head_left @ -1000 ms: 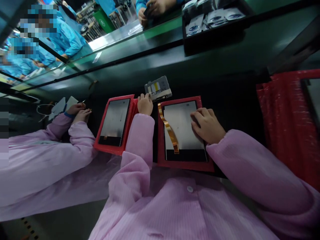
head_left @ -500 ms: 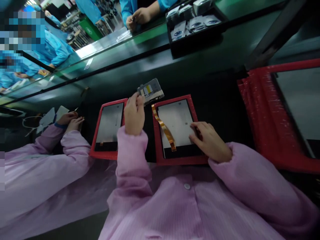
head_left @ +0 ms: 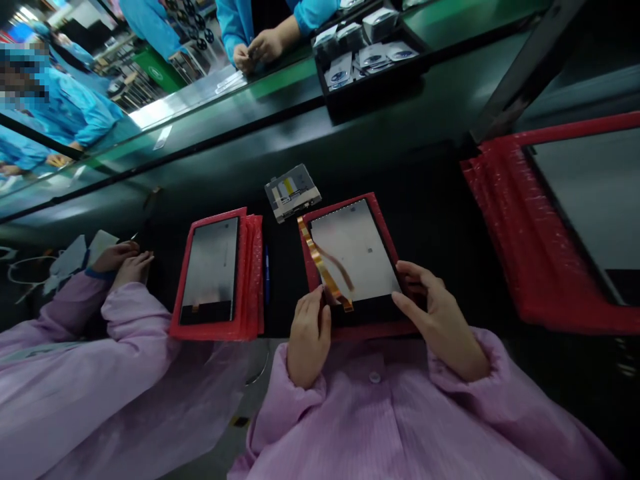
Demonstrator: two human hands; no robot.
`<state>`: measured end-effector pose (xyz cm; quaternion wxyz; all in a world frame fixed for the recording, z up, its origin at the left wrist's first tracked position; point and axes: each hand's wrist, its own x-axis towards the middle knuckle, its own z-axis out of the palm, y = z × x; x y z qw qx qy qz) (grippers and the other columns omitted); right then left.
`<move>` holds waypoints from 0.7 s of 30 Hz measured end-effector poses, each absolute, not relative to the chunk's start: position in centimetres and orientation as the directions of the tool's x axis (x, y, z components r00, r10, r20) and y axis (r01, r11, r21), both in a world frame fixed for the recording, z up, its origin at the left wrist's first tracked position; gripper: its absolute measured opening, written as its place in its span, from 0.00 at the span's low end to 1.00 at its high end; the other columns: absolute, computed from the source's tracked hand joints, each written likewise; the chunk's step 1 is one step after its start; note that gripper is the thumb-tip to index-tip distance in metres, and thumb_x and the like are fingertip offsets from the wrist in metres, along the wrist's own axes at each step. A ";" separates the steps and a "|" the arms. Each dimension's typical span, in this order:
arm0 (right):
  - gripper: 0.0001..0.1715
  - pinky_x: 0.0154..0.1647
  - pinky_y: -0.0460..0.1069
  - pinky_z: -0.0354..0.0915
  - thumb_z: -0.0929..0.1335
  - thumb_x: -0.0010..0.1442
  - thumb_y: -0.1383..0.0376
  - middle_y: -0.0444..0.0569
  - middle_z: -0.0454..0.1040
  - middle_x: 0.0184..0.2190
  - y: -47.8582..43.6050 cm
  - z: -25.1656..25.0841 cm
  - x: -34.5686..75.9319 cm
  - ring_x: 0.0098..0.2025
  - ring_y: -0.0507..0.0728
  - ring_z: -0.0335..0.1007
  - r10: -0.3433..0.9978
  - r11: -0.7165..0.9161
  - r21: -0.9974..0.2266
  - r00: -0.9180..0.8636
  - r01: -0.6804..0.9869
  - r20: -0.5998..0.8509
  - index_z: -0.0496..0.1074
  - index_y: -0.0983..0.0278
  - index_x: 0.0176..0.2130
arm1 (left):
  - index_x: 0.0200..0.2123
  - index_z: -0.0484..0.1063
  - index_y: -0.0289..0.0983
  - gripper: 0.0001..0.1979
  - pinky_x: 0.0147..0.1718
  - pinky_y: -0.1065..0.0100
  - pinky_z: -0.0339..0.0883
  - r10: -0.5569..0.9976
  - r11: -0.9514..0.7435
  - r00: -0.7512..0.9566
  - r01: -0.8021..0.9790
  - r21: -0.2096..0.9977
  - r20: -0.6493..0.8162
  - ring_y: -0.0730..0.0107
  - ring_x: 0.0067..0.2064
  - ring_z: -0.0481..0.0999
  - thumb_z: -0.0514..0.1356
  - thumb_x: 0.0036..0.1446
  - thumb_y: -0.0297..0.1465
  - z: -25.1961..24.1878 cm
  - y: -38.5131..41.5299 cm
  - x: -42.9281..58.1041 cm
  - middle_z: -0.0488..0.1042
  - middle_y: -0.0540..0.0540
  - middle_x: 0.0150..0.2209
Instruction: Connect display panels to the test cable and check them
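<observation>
A display panel [head_left: 350, 247] lies on a red padded sheet [head_left: 383, 220] in front of me. An orange ribbon cable [head_left: 323, 267] runs along its left part, with its reflection beside it. My left hand [head_left: 309, 333] grips the panel's lower left edge. On the right edge, near the lower corner, my right hand [head_left: 437, 313] holds the panel between thumb and fingers. Beyond the panel, a flat metallic device [head_left: 293, 193] rests on the black surface, touched by neither hand.
A second panel [head_left: 210, 267] sits on red padding at left, beside a blue pen [head_left: 267, 273]. More red padding [head_left: 505, 247] bears a panel at right. A person's hands [head_left: 127, 263] are at far left. Beyond the rail stands a black box [head_left: 375, 90] of packets.
My left hand has let go of the metallic device and come down to the panel's lower left edge. My right hand has shifted down the panel's right edge. The view has moved slightly.
</observation>
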<state>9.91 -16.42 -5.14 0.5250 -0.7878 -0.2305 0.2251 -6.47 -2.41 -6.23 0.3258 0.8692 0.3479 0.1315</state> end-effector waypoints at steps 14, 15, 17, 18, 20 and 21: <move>0.33 0.63 0.59 0.56 0.67 0.59 0.57 0.48 0.59 0.60 -9.3 0.5 0.9 0.62 0.60 0.51 0.801 0.166 -0.937 0.512 0.307 0.310 0.54 0.57 0.60 | 0.37 0.77 0.46 0.23 0.42 0.61 0.75 0.681 -0.203 0.732 0.160 0.966 0.022 0.63 0.42 0.79 0.43 0.65 0.43 -0.5 4.6 -10.6 0.79 0.45 0.37; 0.38 0.64 0.59 0.55 0.69 0.57 0.55 0.49 0.57 0.61 -9.0 0.2 0.8 0.63 0.60 0.49 0.805 0.191 -0.932 0.494 0.309 0.329 0.53 0.58 0.61 | 0.38 0.76 0.46 0.27 0.44 0.61 0.74 0.766 -0.228 0.636 0.137 0.964 0.091 0.64 0.44 0.78 0.38 0.66 0.43 -0.3 4.5 -9.5 0.79 0.45 0.37; 0.47 0.66 0.59 0.51 0.71 0.53 0.50 0.51 0.54 0.63 -8.6 -0.7 1.0 0.65 0.61 0.45 0.820 0.226 -0.922 0.450 0.314 0.354 0.48 0.60 0.63 | 0.40 0.75 0.43 0.32 0.46 0.66 0.73 0.838 -0.276 0.530 0.204 0.939 0.131 0.69 0.45 0.78 0.31 0.66 0.41 -0.2 4.3 -7.1 0.79 0.45 0.36; 0.49 0.67 0.60 0.49 0.70 0.54 0.49 0.53 0.53 0.64 -8.4 -1.3 1.2 0.66 0.62 0.42 0.836 0.234 -0.919 0.418 0.316 0.356 0.46 0.62 0.64 | 0.40 0.75 0.41 0.33 0.45 0.69 0.73 0.840 -0.289 0.529 0.254 0.923 0.118 0.71 0.44 0.78 0.30 0.66 0.39 -0.2 4.1 -6.0 0.79 0.45 0.35; 0.48 0.67 0.61 0.47 0.66 0.57 0.48 0.54 0.53 0.64 -8.2 -2.6 1.7 0.67 0.62 0.39 0.882 0.216 -0.923 0.342 0.319 0.324 0.45 0.66 0.65 | 0.42 0.74 0.39 0.31 0.43 0.69 0.74 0.849 -0.248 0.523 0.276 0.929 0.072 0.70 0.43 0.79 0.31 0.66 0.38 -0.1 3.6 -4.8 0.79 0.45 0.38; 0.47 0.67 0.62 0.47 0.65 0.58 0.47 0.55 0.54 0.64 -8.2 -3.2 2.0 0.67 0.63 0.40 0.903 0.180 -0.929 0.319 0.323 0.286 0.46 0.67 0.65 | 0.45 0.73 0.38 0.29 0.43 0.67 0.75 0.863 -0.200 0.502 0.248 0.948 0.051 0.69 0.44 0.79 0.33 0.66 0.38 -0.1 3.4 -4.5 0.79 0.45 0.41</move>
